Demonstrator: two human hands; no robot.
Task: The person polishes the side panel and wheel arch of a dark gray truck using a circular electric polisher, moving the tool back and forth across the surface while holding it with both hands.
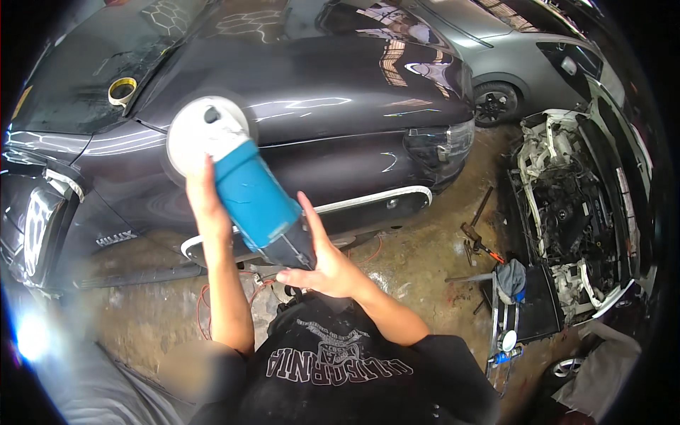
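Observation:
A blue and white power polisher (258, 195) lies slantwise in front of me, its round pad (185, 142) against the dark fender (152, 188) of a car. My left hand (207, 202) grips the polisher near its white head, thumb pointing up along the side; its other fingers are mostly hidden. Around the black rear end of the tool, my right hand (322, 262) is closed. White masking tape (375, 197) edges the wheel arch. Part of the pad is covered by the tool head, and its rim looks blurred.
A tape roll (112, 91) rests near the windshield's base. The car's headlight (443, 149) is at the right. Beyond stand a grey car (510, 53) and an exposed engine bay (567, 212). A metal stand with a grey cloth (511, 281) and a red cord (205, 308) are on the floor.

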